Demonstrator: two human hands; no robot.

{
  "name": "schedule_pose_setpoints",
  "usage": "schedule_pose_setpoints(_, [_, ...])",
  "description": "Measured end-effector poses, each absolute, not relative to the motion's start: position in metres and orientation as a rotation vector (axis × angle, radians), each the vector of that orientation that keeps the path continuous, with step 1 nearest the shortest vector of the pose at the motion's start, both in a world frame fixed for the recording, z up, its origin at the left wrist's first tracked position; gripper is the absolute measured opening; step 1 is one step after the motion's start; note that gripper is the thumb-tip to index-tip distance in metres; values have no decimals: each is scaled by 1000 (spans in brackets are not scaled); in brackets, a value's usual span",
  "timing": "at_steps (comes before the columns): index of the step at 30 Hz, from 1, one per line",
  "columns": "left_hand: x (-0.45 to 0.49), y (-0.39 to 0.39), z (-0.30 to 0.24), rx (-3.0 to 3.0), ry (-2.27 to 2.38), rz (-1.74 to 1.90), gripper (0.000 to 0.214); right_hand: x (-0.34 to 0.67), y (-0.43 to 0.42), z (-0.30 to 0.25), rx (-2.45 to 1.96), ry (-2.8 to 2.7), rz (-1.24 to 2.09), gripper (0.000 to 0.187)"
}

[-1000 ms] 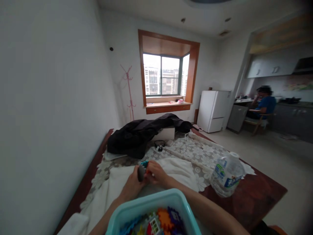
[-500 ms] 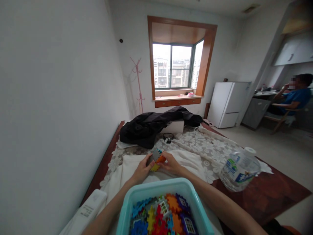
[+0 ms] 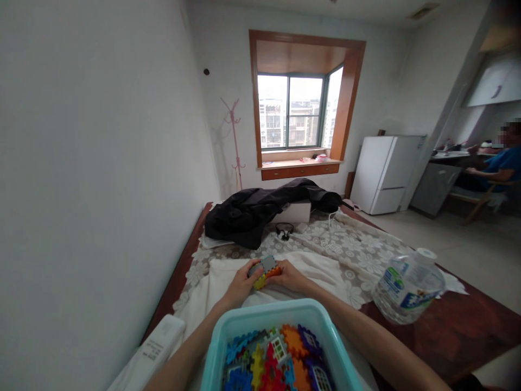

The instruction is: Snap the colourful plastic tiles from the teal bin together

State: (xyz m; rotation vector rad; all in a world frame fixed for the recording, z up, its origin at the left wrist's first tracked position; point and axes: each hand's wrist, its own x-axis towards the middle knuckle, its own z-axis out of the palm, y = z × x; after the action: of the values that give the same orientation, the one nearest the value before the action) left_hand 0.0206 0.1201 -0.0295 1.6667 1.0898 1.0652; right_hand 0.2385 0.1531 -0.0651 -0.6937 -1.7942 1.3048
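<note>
A small box-like block of interlocking toy tiles [image 3: 268, 264] sits between my two hands, above the white cloth. Its visible faces are grey, orange and yellow. My left hand [image 3: 243, 279] is closed around its left side, with the thumb over the grey and yellow faces. On the right, my right hand [image 3: 288, 276] grips the orange side; some of its fingers are hidden behind the block. Nearer to me stands a light-blue plastic bin [image 3: 277, 310] holding many loose notched tiles [image 3: 274, 361] in red, yellow, blue, orange, purple and grey, several with window frames.
A large clear water bottle [image 3: 408, 288] stands at the right. Behind my hands lie black earphones [image 3: 284, 231], a black garment [image 3: 240, 217] and a white box [image 3: 291, 212]. A white oblong object [image 3: 157, 347] is at lower left. A person in blue [image 3: 499, 163] sits far right.
The block has turned in my hands, so a grey face now shows on top and less orange is visible. The whole view has shifted slightly.
</note>
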Motion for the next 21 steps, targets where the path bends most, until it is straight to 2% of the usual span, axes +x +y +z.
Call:
schedule_pose_setpoints(11, [23,120,-30,1637,1035,1067,56,239,140,-43,-459,-2133,746,31])
schedule_pose_setpoints(16, [21,117,-28,1737,1109,1095,53,239,136,-44,-560,-2135,608,13])
schedule_pose_setpoints(19, [17,115,-23,1902,1168,1126,50,238,139,-48,-562,-2187,451,13])
schedule_pose_setpoints(21, [15,114,-19,2014,1169,1108,57,238,141,-51,-571,-2199,380,7])
